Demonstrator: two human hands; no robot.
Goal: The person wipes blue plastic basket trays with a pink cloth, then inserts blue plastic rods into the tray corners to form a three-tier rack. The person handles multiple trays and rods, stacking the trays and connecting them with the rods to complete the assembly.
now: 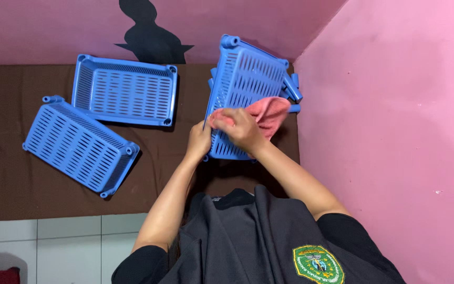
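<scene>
A blue basket (245, 89) at 1 o'clock on the bench (11, 189) is being steadied at its edge by the closed left hand (199, 141). A pink cloth (270, 113) is being pressed against it by the right hand (241, 129). Two baskets (124, 89) at 10 o'clock are lying untouched.

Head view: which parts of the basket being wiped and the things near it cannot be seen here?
- Tilted blue basket: its lower right part is hidden by the pink cloth and right hand.
- Left hand fingers: behind the basket's edge.
- Blue pieces behind the basket: mostly hidden by it, kind unclear.
- Basket interior: faces away.
</scene>
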